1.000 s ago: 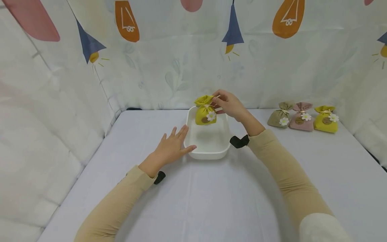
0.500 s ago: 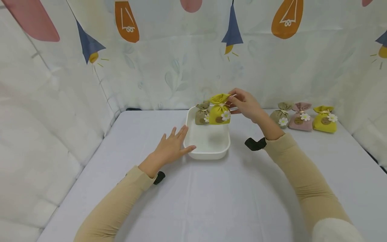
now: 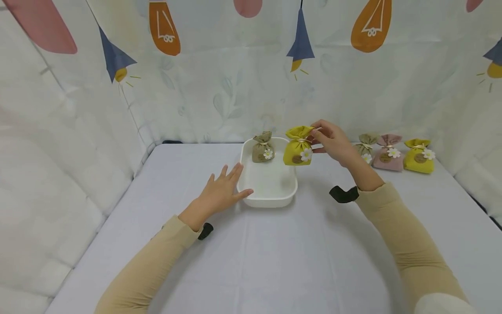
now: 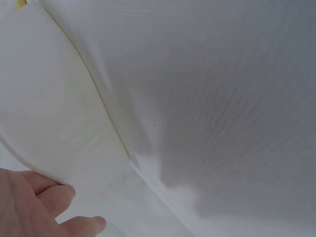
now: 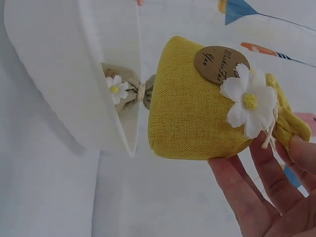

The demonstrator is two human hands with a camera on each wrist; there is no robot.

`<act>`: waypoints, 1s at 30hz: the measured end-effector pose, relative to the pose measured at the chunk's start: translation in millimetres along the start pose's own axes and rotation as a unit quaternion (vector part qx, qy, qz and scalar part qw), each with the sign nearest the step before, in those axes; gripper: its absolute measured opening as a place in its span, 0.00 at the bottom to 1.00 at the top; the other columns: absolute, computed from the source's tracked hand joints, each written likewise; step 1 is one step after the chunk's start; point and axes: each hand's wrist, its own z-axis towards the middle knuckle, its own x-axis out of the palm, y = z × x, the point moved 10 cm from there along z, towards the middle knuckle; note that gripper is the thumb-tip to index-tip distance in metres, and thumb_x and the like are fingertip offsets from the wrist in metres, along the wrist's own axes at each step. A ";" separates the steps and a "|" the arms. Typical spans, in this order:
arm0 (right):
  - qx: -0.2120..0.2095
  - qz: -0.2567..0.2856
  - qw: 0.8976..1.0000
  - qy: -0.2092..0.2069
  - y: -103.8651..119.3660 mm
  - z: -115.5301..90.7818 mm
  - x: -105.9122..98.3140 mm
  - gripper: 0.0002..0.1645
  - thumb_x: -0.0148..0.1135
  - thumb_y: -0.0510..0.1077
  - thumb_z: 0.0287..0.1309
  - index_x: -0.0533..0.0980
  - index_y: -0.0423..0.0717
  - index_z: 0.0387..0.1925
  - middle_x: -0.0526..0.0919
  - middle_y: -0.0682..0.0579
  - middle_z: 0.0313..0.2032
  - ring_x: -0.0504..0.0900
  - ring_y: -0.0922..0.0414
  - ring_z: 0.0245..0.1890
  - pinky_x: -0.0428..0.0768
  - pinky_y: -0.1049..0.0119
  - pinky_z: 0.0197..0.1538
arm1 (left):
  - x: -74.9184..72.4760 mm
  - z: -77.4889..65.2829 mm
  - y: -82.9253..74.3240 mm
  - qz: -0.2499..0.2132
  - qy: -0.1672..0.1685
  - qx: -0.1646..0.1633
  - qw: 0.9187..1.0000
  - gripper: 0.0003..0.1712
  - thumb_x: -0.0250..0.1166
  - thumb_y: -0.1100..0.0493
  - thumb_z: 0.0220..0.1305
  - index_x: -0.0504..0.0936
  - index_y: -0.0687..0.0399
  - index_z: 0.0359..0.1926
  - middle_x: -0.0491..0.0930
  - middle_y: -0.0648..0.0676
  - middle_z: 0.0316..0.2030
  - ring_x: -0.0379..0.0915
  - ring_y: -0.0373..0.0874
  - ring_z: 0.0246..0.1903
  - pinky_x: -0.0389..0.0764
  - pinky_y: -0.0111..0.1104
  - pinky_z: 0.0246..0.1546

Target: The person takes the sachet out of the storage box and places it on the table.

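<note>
A yellow sachet bag (image 3: 295, 151) with a white flower and a round tag hangs at the right rim of a white tub (image 3: 266, 183). My right hand (image 3: 333, 141) pinches it by its gathered neck; the right wrist view shows thumb and fingers around the neck of the yellow bag (image 5: 197, 103). Inside the tub, at its back, sits an olive-grey sachet bag (image 3: 262, 150), partly seen past the rim in the right wrist view. My left hand (image 3: 219, 192), fingers spread and fairly straight, touches the tub's left side.
On the table's right rear stand another olive-grey bag (image 3: 366, 141), partly behind my right hand, a pink bag (image 3: 388, 155) and a second yellow bag (image 3: 419, 159). A patterned curtain (image 3: 235, 87) rises behind the white-covered table (image 3: 274, 257).
My right hand has carried the yellow bag rightward, from over the tub's back to its right rim. This has uncovered the olive-grey bag in the tub. The left hand has stayed put.
</note>
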 end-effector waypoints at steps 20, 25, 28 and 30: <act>0.007 -0.036 0.999 -0.011 -27.5 -31.7 -45.3 0.20 0.45 0.44 0.82 0.68 0.32 0.61 0.79 0.41 0.48 0.80 0.62 0.45 0.84 0.68 0.47 | -4.1 1.0 1.9 0.004 0.001 -0.002 1.000 0.56 0.50 0.26 0.72 0.41 0.55 0.83 0.44 0.54 0.81 0.35 0.64 0.78 0.44 0.66 0.71; 0.016 -0.055 0.998 -0.018 -38.5 -38.5 -54.6 0.20 0.46 0.45 0.82 0.68 0.32 0.61 0.78 0.37 0.52 0.78 0.62 0.47 0.83 0.69 0.49 | -3.0 0.7 1.7 0.001 0.004 -0.003 1.000 0.56 0.51 0.26 0.72 0.41 0.56 0.83 0.44 0.55 0.81 0.36 0.64 0.78 0.44 0.67 0.71; 0.023 -0.060 0.998 -0.019 -45.5 -41.8 -59.8 0.21 0.45 0.45 0.82 0.67 0.32 0.62 0.76 0.35 0.54 0.78 0.59 0.50 0.83 0.69 0.51 | -1.0 0.9 1.1 0.003 0.006 -0.002 1.000 0.56 0.50 0.26 0.72 0.41 0.56 0.83 0.44 0.55 0.81 0.36 0.64 0.78 0.44 0.66 0.71; 0.029 -0.060 0.998 -0.020 -50.5 -44.1 -63.4 0.22 0.43 0.46 0.82 0.66 0.32 0.63 0.75 0.33 0.55 0.77 0.54 0.53 0.82 0.70 0.50 | -0.2 0.7 0.5 0.000 0.006 -0.002 1.000 0.56 0.50 0.26 0.72 0.41 0.56 0.83 0.44 0.55 0.81 0.36 0.64 0.78 0.44 0.66 0.71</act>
